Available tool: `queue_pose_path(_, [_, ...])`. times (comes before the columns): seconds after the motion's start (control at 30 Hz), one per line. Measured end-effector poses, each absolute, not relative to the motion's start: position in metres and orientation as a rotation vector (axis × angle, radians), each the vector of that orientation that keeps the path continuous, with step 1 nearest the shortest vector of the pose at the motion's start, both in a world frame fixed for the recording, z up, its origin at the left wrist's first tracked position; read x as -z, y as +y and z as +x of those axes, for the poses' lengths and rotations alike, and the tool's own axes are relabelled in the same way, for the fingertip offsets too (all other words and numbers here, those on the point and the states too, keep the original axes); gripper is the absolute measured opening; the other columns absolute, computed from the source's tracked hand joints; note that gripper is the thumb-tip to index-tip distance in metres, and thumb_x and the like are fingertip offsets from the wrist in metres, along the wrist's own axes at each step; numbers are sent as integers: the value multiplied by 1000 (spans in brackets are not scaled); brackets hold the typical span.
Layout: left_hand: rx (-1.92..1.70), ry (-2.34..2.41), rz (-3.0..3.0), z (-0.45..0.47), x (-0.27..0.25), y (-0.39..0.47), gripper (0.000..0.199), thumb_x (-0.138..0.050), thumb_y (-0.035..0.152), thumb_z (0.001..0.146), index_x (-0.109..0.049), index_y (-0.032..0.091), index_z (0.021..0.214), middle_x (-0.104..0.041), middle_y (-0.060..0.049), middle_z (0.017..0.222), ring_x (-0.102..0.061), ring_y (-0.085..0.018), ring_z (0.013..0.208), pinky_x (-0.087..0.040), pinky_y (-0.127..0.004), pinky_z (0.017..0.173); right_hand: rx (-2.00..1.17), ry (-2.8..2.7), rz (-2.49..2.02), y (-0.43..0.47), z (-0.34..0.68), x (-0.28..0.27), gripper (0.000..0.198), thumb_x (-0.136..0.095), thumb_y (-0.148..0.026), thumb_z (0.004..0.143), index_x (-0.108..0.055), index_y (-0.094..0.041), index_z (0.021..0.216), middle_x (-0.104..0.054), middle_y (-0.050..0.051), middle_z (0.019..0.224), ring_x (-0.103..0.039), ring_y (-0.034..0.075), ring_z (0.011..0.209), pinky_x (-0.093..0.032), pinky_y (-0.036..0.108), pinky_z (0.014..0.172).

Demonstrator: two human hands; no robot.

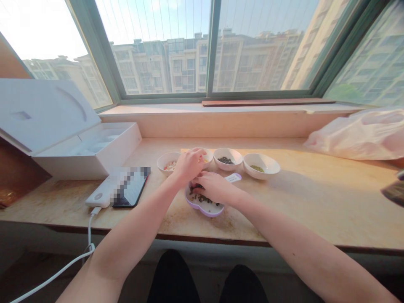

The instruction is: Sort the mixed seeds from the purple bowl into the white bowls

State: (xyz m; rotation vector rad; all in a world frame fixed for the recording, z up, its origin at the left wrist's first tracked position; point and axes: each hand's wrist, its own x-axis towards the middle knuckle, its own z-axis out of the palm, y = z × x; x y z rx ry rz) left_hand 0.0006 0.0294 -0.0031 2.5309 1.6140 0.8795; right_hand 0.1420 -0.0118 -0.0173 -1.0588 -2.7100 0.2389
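My left hand [191, 163] is over a white bowl [206, 154] with some yellow bits in it, and covers much of it. Its fingers curl downward, pressed together; what they pinch is hidden. My right hand [213, 186] reaches into a shallow white dish with a purple rim [212, 213] and a labelled handle [233, 177]. Dark and pale grains are spread in this dish. The right fingertips are bent together among the grains, and I cannot make out what they hold. Close by stand bowls with pale and reddish pieces [169, 166], black beans [226, 160] and green beans [257, 168].
On the left, an open white box [116, 153] stands behind a phone [134, 189] and a white power bank [99, 194] with a cable [89, 227]. A plastic bag [360, 134] lies at the right. The window ledge [164, 110] runs behind the table.
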Motion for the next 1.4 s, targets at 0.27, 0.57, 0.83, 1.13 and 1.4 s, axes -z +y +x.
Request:
queue_pose_path(0.27, [-903, 1586, 2503, -2, 1, 26, 33, -49, 15, 96, -73, 21, 118, -75, -7, 119, -69, -23, 108, -54, -35, 97, -330, -2628, -1035, -12, 151, 10, 12, -64, -14, 90, -75, -19, 86, -73, 8, 106, -68, 25, 99, -50, 35, 88])
queue_pose_path(0.57, [-809, 1558, 2528, -7, -17, 5, 23, -50, 17, 96, -72, 18, 98, -76, -7, 104, -69, -20, 86, -52, -31, 79, -453, -2180, -1135, 9, 195, -7, 30, -54, -37, 97, -74, -18, 84, -71, 3, 77, -59, 18, 71, -41, 30, 68])
queue_pose_path(0.83, [-89, 1240, 2778, -11, -28, -19, 24, -49, 7, 85, -68, 20, 83, -73, -5, 90, -66, -19, 78, -46, -28, 67, -100, -1980, -1678, 35, 265, -25, 32, -55, -38, 93, -73, -19, 76, -74, 8, 76, -63, 21, 73, -40, 31, 67])
queue_pose_path(1.13, [159, 1094, 2803, -9, -21, -30, 21, -61, 16, 80, -70, 20, 99, -70, -7, 110, -68, -22, 92, -50, -31, 68, -144, -1843, -2096, 46, 318, -26, 13, -69, -20, 78, -80, -20, 84, -80, 8, 97, -71, 22, 83, -48, 28, 67])
queue_pose_path(1.4, [107, 1100, 2821, 0, -11, -22, 21, -52, 8, 87, -69, 20, 89, -71, -5, 108, -69, -21, 91, -50, -29, 71, -198, -1756, -2195, 51, 321, -17, 14, -69, -21, 77, -81, -21, 86, -80, 7, 92, -69, 20, 73, -48, 29, 65])
